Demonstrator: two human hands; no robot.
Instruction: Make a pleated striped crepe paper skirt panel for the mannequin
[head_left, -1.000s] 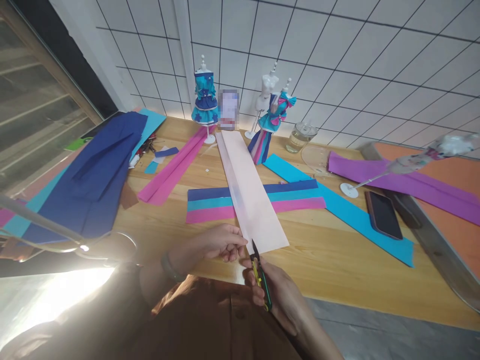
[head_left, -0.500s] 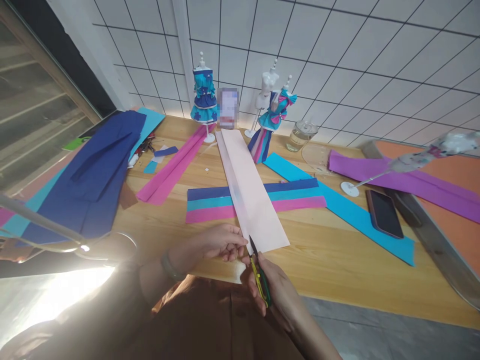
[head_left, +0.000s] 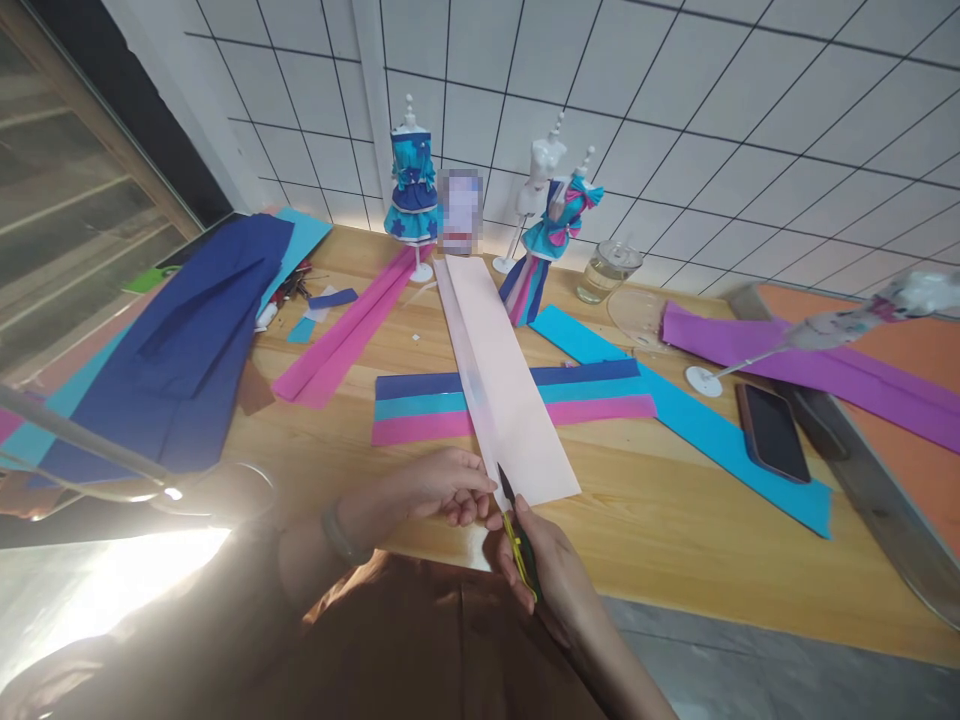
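Observation:
A long pale pink strip of crepe paper or cloth [head_left: 510, 390] runs from the back of the table toward me. My left hand [head_left: 459, 488] pinches its near left corner between thumb and fingers. In my right hand [head_left: 551, 560] are scissors [head_left: 523, 560] with yellow and green handles, their dark blades lying at the strip's near edge, close to my left fingertips. Beneath the pale strip, crossing it, lies a band striped navy, turquoise and pink [head_left: 416, 405]. Part of the scissor handles is hidden by my right fingers.
Small dress-form mannequins in blue outfits [head_left: 412, 190] stand at the back, near a glass [head_left: 606, 272]. Navy sheets [head_left: 180, 340] and a magenta strip [head_left: 352, 335] lie left. A blue strip [head_left: 705, 430], a phone [head_left: 772, 432] and a purple strip [head_left: 795, 360] lie right.
The scissor handles have drawn closer together in my right hand, and the blades have tipped slightly. My left hand keeps its place at the corner. The view has shifted a little.

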